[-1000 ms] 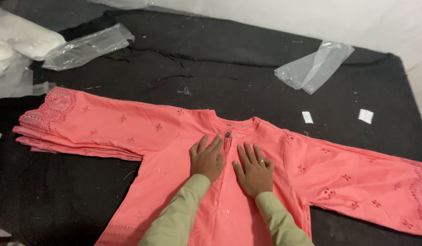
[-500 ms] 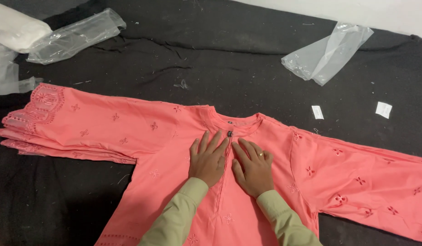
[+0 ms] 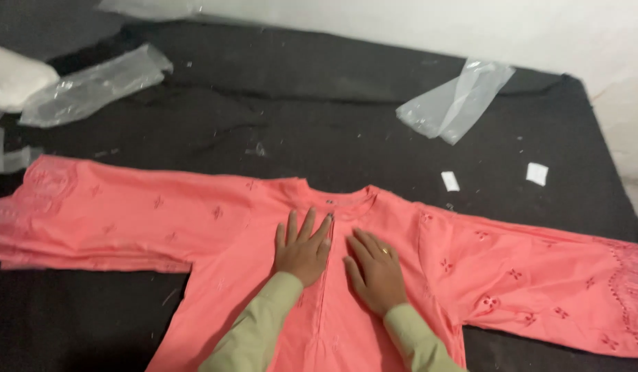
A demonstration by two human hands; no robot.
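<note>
Coral-pink cotton tunic with small embroidered motifs (image 3: 215, 227) lies spread flat, front up, on a black cloth-covered table (image 3: 319, 117), its body running toward the near edge of the view and its two long sleeves stretched out to either side; the left hand (image 3: 303, 249) rests palm down on the chest just left of the buttoned placket (image 3: 326, 275), fingers released and fanned out flat, gripping nothing; the right hand (image 3: 375, 270) lies palm down just right of the placket, fingers likewise loose and extended, with a gold ring (image 3: 385, 251) on one of them; both hands sit just below the round neckline (image 3: 346, 201), near each other but apart, and pale green sleeves (image 3: 260, 331) cover both forearms; the sleeve of the tunic on the left is stacked in layers, its lace-patterned cuff (image 3: 50, 180) close to the table edge; a crumpled clear plastic bag (image 3: 457, 100) lies beyond the tunic toward the right, well apart from the hands; another clear plastic bag (image 3: 91, 86) lies at the far left; two small white paper tags (image 3: 450, 181) rest on the black cloth between the right bag and the tunic's shoulder
</note>
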